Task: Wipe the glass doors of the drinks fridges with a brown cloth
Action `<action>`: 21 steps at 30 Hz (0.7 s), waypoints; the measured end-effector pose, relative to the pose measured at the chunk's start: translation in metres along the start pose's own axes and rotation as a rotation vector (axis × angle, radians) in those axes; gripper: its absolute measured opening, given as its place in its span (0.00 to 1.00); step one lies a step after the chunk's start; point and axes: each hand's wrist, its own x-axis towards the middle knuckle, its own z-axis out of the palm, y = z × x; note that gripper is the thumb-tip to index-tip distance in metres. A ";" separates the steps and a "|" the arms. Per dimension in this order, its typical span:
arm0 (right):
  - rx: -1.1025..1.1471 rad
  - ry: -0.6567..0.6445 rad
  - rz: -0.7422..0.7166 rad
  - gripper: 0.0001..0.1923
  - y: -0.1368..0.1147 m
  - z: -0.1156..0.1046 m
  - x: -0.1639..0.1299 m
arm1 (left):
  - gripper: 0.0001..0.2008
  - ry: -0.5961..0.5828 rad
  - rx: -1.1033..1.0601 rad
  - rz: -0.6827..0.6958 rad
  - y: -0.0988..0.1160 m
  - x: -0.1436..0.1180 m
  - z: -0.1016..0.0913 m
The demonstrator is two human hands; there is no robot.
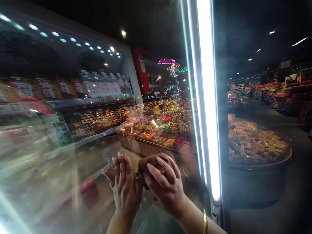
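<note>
Both my hands press against the glass door (97, 136) of a lit drinks fridge. My left hand (125, 187) lies flat on the glass with fingers up and close together. My right hand (163, 185) presses a brown cloth (148, 162) against the glass, fingers spread over it; a gold bangle sits on that wrist. The door's edge with a bright white light strip (207, 107) stands just right of my right hand. Behind the glass, bottles (102, 85) line an upper shelf.
The glass reflects a shop floor with a wooden display of packaged snacks (161, 126). To the right of the door, a round dark bin of wrapped goods (258, 146) stands in a dim aisle, with shelves (280, 94) further back.
</note>
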 end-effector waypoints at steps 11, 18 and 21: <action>0.029 0.089 0.241 0.13 0.000 -0.014 0.031 | 0.39 0.002 0.068 -0.038 0.000 -0.003 -0.010; 0.039 -0.007 0.097 0.12 0.017 -0.041 -0.024 | 0.38 -0.066 -0.022 0.014 0.009 -0.003 -0.019; -0.068 0.051 0.207 0.11 0.037 -0.049 0.001 | 0.38 -0.101 -0.034 0.056 0.014 -0.004 -0.022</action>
